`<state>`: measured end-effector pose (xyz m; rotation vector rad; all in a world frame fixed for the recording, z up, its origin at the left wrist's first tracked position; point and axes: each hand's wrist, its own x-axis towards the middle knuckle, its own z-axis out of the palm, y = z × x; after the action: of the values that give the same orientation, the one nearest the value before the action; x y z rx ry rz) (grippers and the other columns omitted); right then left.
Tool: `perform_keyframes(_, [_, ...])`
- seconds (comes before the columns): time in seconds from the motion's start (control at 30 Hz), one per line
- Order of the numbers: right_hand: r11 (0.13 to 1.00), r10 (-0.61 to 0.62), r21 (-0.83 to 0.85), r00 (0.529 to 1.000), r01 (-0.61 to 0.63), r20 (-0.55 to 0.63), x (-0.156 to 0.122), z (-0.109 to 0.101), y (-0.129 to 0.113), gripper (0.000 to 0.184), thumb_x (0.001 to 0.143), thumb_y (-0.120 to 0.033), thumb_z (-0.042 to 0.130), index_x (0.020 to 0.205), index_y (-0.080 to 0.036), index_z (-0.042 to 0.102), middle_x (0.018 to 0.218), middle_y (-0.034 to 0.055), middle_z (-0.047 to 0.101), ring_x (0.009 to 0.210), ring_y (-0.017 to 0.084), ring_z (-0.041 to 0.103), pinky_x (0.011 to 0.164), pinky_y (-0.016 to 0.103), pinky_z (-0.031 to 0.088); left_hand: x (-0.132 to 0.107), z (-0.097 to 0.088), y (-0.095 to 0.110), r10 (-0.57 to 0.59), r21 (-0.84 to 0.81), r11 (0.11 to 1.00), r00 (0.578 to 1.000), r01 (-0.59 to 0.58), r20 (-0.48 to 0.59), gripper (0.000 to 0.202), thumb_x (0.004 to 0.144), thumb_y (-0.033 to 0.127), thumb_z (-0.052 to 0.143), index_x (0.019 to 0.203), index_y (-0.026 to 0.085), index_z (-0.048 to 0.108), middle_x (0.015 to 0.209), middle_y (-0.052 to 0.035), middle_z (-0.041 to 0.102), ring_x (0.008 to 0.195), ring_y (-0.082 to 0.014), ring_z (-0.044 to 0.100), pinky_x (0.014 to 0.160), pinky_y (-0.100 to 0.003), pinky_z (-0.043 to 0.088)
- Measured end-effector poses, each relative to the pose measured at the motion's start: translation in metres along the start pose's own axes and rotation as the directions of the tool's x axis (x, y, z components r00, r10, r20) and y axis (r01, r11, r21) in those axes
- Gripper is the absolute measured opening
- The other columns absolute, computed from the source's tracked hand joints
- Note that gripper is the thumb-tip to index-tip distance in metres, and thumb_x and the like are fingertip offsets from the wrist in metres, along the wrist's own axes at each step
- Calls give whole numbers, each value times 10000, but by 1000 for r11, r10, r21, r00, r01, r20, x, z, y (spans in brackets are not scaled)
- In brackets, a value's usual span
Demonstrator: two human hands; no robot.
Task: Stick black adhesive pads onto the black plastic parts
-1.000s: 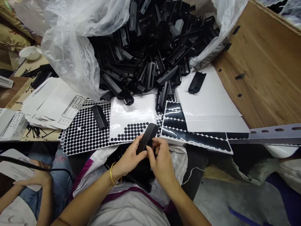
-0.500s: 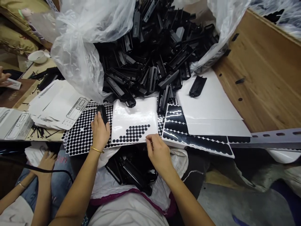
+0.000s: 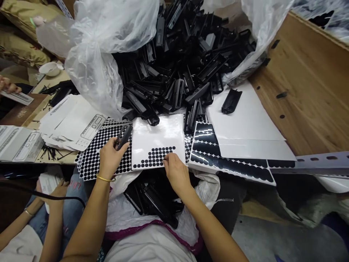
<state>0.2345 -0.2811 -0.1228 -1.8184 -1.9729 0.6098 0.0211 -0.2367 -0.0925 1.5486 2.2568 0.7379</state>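
Note:
My left hand is wrapped round a long black plastic housing, held tilted over sheets of black dot stickers. Right of it lies a mostly bare white sticker sheet, with several rows of black round stickers left along its lower part. My right hand is closed in a pinch, its fingertips touching this sheet at the right end of the lower dots. What sits between those fingertips is too small to make out.
A big heap of black plastic housings spills from a clear plastic bag behind the sheets. More housings lie in a cloth on my lap. White sheets and a wooden panel stand right. At left, a co-worker's hands hold a white card.
My left hand has lifted the black housing and tilted it to the right. My right hand has moved a little left, onto the dots. The view has shifted slightly.

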Motion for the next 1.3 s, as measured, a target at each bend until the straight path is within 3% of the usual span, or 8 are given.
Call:
perform_keyframes(0.13, [915,34,402,999,-30,-3,-4,-13,2,102,830,-191,503,730,-204,492,680,-10,566,590,131,522,548,248,380,-38,10,26,30,-460,885,975,76,218,232,731,405,606,690,180,569,567,43,498,531,-103,440,524,-215,357])
perform_keyframes(0.23, [690,109,718,994,-91,22,-13,-24,-2,131,838,-271,503,725,-208,486,637,-40,515,542,101,483,529,226,390,-67,27,47,104,-710,589,835,387,541,259,760,425,603,842,178,604,749,7,615,656,-109,543,659,-229,437])
perform_keyframes(0.33, [506,173,852,984,-133,51,-23,-29,-4,145,835,-329,513,757,-208,493,661,-44,497,555,96,491,544,224,429,-88,40,62,160,-700,310,690,644,706,248,765,408,622,851,177,601,804,-8,634,701,-110,576,698,-231,456])
perform_keyframes(0.43, [507,214,851,976,-137,29,-28,-28,-2,157,833,-345,516,765,-205,502,674,-36,492,572,102,490,541,228,441,-97,46,68,185,-676,212,651,705,737,198,766,349,640,852,174,609,818,-4,634,727,-102,583,703,-208,455])
perform_keyframes(0.63, [697,220,709,973,-108,-69,-29,-26,-2,118,840,-287,483,764,-201,508,672,-20,528,576,112,499,545,235,422,-101,46,71,177,-687,189,664,702,727,172,779,314,631,878,174,614,832,-2,637,789,-105,587,732,-198,446])
perform_keyframes(0.87, [787,176,615,975,-57,-134,-30,-28,-7,106,848,-248,454,756,-204,483,682,-15,549,573,112,506,548,233,409,-105,43,74,131,-701,196,690,685,711,219,764,334,644,923,190,601,915,-7,631,915,-143,577,837,-249,424])
perform_keyframes(1.13, [953,69,304,971,4,-228,-33,-29,-8,72,834,-201,431,769,-215,462,697,6,557,609,141,525,560,255,400,-105,50,65,177,-761,446,787,471,590,197,808,367,591,903,195,576,918,-13,601,921,-145,546,872,-251,409])
perform_keyframes(1.3, [989,111,140,898,-56,-425,-48,-58,20,63,864,-226,450,810,-218,482,728,15,561,623,148,528,577,262,405,-103,43,68,267,-705,375,659,602,703,213,838,366,551,956,188,557,1027,-46,634,950,-174,615,889,-320,459])
